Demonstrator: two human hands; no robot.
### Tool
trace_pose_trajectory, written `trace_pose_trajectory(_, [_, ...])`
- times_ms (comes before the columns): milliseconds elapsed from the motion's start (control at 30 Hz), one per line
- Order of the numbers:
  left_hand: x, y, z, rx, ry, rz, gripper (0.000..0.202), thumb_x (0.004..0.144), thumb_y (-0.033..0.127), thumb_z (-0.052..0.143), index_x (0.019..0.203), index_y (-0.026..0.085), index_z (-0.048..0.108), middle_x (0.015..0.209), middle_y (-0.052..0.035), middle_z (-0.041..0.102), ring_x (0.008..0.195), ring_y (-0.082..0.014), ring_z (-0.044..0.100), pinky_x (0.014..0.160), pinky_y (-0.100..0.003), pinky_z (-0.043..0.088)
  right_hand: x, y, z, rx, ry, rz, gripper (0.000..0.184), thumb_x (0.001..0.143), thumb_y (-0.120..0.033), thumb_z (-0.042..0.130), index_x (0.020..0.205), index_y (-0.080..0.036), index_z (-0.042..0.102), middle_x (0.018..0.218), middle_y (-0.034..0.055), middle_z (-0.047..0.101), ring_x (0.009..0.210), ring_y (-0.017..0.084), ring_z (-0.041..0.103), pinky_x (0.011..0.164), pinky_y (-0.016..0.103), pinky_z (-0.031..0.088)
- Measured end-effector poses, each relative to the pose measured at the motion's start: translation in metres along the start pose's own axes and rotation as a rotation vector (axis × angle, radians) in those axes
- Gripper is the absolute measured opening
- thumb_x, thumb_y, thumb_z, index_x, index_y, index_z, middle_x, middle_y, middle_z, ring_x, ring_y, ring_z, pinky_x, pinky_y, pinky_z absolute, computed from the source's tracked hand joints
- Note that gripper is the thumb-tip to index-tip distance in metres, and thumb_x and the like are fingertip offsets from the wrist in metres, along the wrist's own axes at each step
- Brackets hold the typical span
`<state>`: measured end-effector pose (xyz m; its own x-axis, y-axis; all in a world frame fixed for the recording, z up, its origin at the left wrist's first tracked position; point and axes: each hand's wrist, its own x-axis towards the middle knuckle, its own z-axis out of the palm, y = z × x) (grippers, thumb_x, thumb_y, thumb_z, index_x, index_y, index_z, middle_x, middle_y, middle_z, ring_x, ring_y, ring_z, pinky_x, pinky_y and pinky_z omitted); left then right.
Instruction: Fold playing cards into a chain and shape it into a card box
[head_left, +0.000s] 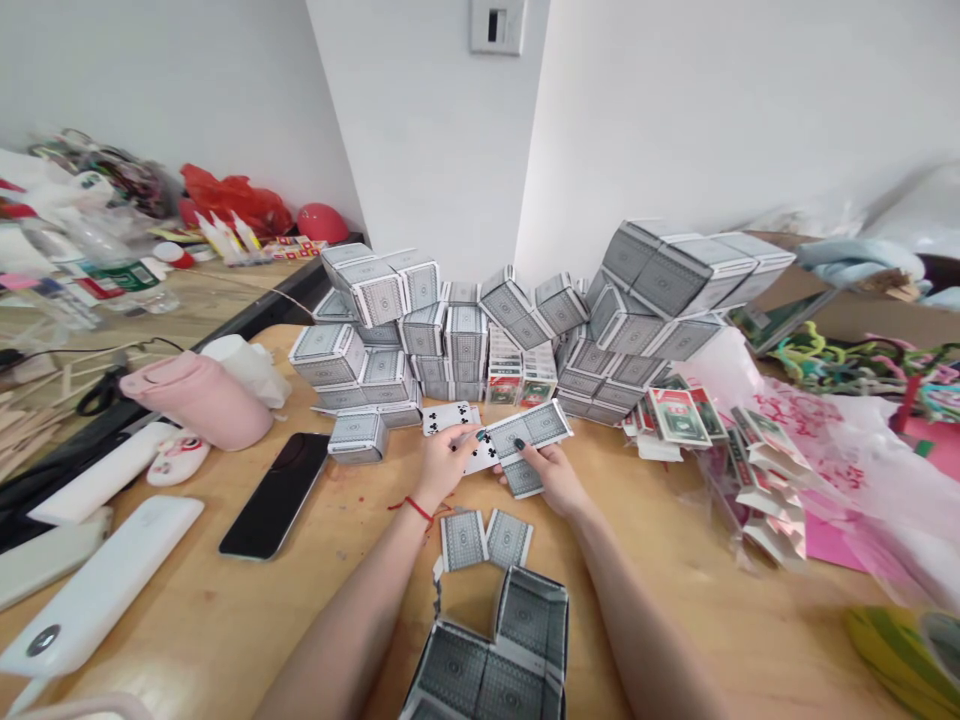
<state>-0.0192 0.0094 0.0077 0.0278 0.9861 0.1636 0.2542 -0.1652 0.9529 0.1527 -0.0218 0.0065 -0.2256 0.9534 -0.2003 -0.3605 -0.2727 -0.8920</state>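
My left hand (446,462) pinches a white club-suited playing card (481,452) at the middle of the wooden table. My right hand (546,478) grips a small bunch of grey-backed playing cards (527,437), and their edges overlap the club card. Just beyond my left fingers, another face-up club card (448,418) lies against the boxes. Two loose grey-backed cards (484,538) lie near my wrists, and a box-like structure of grey cards (487,650) stands closer to me.
Walls of grey card boxes (465,335) rise behind my hands. A black smartphone (276,495), white power bank (101,585) and pink bottle (196,400) lie left. Money-patterned folded cards (679,417) and pink plastic (832,460) lie right.
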Motion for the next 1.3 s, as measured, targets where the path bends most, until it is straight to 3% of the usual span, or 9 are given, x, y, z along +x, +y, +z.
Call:
trace_pose_trajectory(500, [-0.0023,-0.0018,0.0060,-0.079,0.012,-0.082,0.021,0.070,0.028,0.055,0.083,0.015,0.065,0.077,-0.0028,0.066,0.065,-0.0129,0.056,0.059,-0.023,0.043,-0.0023,-0.0022,0.0035,0.026,-0.028,0.067,0.031,0.072,-0.041,0.061,0.085,-0.013,0.061,0.072,0.0090,0.070,0.057,0.019,0.066,0.053,0.028,0.052])
trace_pose_trajectory(800, [-0.0012,-0.0013,0.0069,-0.284,0.009,-0.194,0.026,0.065,0.036,0.059,0.078,0.013,0.065,0.068,-0.0024,0.064,0.057,-0.0112,0.052,0.051,-0.021,0.039,-0.0051,-0.0073,0.0070,0.078,-0.087,0.042,0.034,0.071,-0.043,0.062,0.086,-0.012,0.061,0.071,0.0092,0.070,0.054,0.017,0.064,0.053,0.027,0.051])
trace_pose_trajectory(1300, [-0.0005,0.0003,0.0076,-0.206,-0.028,-0.147,0.022,0.070,0.033,0.054,0.078,0.014,0.062,0.067,-0.0007,0.060,0.056,-0.0102,0.050,0.049,-0.019,0.038,-0.0028,-0.0005,0.0089,-0.001,-0.077,0.048,0.035,0.071,-0.046,0.060,0.081,-0.013,0.063,0.070,0.0086,0.069,0.052,0.015,0.063,0.052,0.026,0.050])
